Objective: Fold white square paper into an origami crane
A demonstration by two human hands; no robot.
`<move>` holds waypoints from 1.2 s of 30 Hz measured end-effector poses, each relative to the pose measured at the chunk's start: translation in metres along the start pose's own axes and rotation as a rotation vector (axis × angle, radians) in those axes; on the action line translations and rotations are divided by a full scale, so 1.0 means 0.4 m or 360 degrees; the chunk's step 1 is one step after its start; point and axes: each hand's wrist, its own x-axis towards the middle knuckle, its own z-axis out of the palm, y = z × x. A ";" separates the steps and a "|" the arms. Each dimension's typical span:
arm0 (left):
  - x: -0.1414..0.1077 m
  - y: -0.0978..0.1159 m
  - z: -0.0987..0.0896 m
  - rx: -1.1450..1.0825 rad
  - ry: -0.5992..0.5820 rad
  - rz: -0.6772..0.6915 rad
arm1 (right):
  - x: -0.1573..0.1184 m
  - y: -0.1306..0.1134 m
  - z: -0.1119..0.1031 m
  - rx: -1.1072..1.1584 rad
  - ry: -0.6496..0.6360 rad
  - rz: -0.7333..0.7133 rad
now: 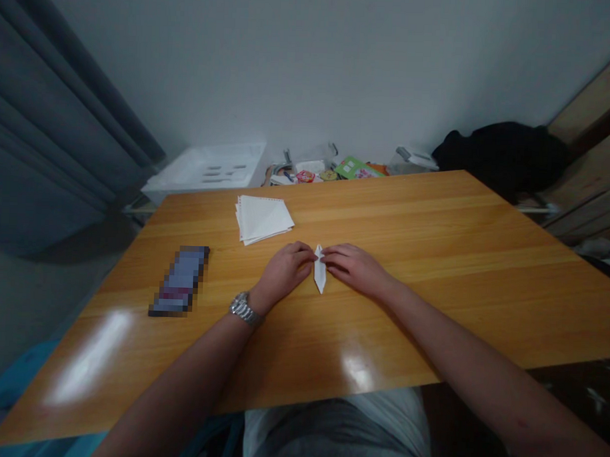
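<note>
Both hands (318,265) pinch the folded white paper (320,276) between them, near its far end. Best keep the fingertips level and press creases evenly against the table (385,224).

Tabletop (420,226): wood-look, warm grain, smooth, glossy, with bright reflections. Folded piece (320,272): white paper, matt, creased. Sheets (265,219): white paper, matt, edges perforated. Wristwatch (245,309): silver-coloured metal, shiny links. Tray (212,166): white, smooth, apparently plastic. Curtain (53,120): grey-blue cloth, matt, in soft folds. Wall (340,70): pale, smooth, matt. Boards (600,152): wood, knotted. Phone (180,281): pixelated, finish unreadable.
</note>
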 end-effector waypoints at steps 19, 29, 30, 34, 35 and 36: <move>0.005 0.037 -0.003 0.0152 -0.0107 0.0025 | -0.004 0.000 -0.003 -0.0004 -0.0004 0.0050; 0.005 0.041 0.008 0.0065 -0.0049 0.0006 | 0.005 -0.003 0.004 0.0154 0.0095 0.0208; 0.005 0.041 0.008 0.0062 -0.0053 0.0014 | 0.006 -0.004 0.005 0.0151 0.0094 0.0216; 0.002 0.041 0.004 0.0077 -0.0069 0.0030 | 0.007 -0.004 0.006 0.0140 0.0083 0.0228; 0.001 0.041 0.003 0.0080 -0.0070 0.0028 | 0.007 -0.004 0.005 0.0142 0.0076 0.0231; 0.001 0.040 0.004 0.0076 -0.0066 0.0021 | 0.007 -0.004 0.005 0.0148 0.0068 0.0234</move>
